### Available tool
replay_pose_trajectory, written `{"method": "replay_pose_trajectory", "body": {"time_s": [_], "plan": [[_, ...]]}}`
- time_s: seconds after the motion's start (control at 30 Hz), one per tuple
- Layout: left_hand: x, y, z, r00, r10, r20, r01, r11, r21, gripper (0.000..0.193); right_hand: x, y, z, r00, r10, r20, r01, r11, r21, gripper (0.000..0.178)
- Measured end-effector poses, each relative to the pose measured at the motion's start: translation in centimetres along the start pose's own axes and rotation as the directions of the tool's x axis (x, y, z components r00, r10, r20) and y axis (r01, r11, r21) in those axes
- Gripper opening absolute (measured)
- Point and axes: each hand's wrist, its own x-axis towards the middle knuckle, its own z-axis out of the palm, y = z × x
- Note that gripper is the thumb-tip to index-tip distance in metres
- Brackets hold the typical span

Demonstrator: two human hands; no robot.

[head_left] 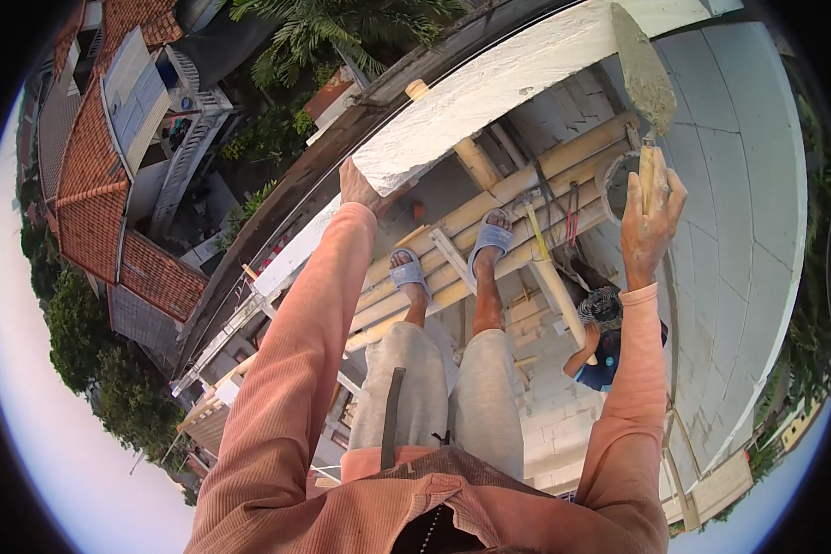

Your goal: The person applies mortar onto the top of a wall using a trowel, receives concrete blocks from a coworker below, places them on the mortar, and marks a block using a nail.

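I stand on bamboo scaffold poles high above the ground, in grey sandals. My left hand grips the end of a large white block that reaches up and to the right. My right hand is closed on the wooden handle of a trowel; its mortar-smeared blade points upward beside a white block wall.
A round bucket sits on the poles by my right hand, with a hammer and pliers near my feet. Another person in a patterned cap works below. Red-tiled roofs and trees lie far below on the left.
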Motion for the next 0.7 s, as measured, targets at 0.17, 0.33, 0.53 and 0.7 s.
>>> {"method": "replay_pose_trajectory", "body": {"time_s": [0.17, 0.33, 0.53, 0.7], "plan": [[0.2, -1.1, -0.4, 0.999, -0.047, -0.005, 0.047, 0.997, -0.065, 0.066, -10.2, -7.6, -3.2, 0.889, 0.31, 0.336, -0.443, 0.769, 0.46, 0.05], [0.3, -2.5, 0.5, 0.999, 0.035, 0.04, -0.028, 0.984, -0.173, 0.068, -17.8, -13.9, -4.5, 0.401, 0.485, 0.777, -0.847, -0.126, 0.516, 0.056], [-0.1, -2.2, 0.9, 0.998, 0.06, -0.03, -0.066, 0.959, -0.277, 0.069, -21.8, -17.5, -1.2, 0.154, 0.374, 0.915, -0.759, -0.548, 0.352, 0.051], [0.0, -3.0, 1.7, 0.992, 0.094, -0.085, -0.109, 0.975, -0.195, 0.08, -22.0, -17.2, 1.7, 0.265, 0.277, 0.924, -0.585, -0.715, 0.382, 0.049]]}}
